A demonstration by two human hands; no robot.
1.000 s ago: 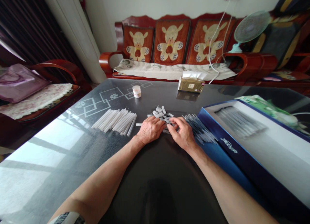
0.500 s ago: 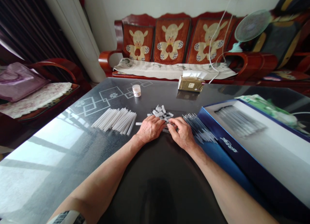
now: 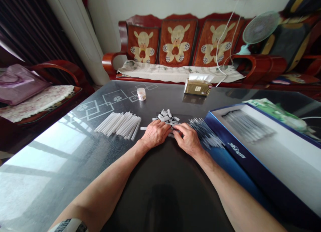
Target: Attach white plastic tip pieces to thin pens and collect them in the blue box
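White tube (image 3: 143,128) is mostly hidden under the left hand (image 3: 155,134), one end poking out toward the bundle of white tubes (image 3: 119,125). L grip looks closed round it, tho fingertips are out of sight. Right hand (image 3: 188,139) is just beside, thumb & index nearly tog.; can't tell if R grip has anything betw. them. Pile of small pieces (image 3: 166,115), blk & white, lies right beyond both hands on the table (image 3: 160,100).

Risks, prob.: fingers are v. close to the pile, so a knuckle could bump it & send bits rolling, esp. on a glossy top. If L grip's slack, tube could twist or slip under a push from the R. Right hand's also nr the thin rods (image 3: 206,134) by the blue box (image 3: 229,141); a sideways swing could scatter them.
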